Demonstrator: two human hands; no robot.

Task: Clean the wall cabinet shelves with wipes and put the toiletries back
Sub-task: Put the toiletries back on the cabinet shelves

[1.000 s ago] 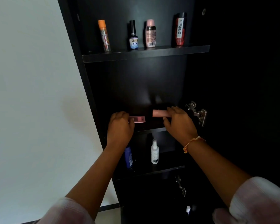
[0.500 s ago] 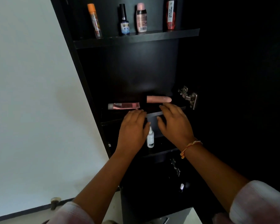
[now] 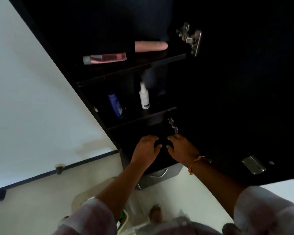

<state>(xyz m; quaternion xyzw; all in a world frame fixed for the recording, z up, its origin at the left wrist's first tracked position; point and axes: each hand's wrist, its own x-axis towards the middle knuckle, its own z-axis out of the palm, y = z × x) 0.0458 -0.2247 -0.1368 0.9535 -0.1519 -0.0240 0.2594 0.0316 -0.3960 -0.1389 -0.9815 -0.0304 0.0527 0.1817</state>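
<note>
Nearest, left hand (image 3: 145,150) and right hand (image 3: 182,148) close together in the dark bottom compartment of the cabinet (image 3: 85,31), fingers curled; impossible to tell whether holding anything. Farther, on the lower shelf (image 3: 143,118), blue bottle (image 3: 115,104) left, white spray bottle (image 3: 144,97) right, both standing. Farthest, on the upper shelf (image 3: 134,68), pink tube (image 3: 105,58) and pink bottle (image 3: 150,46) lying flat.

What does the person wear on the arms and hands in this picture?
The left sleeve and right sleeve are pale and whitish, leaving the forearms bare. The right hand has a thin orange thread bracelet at the wrist. The left hand wears nothing visible.
</note>
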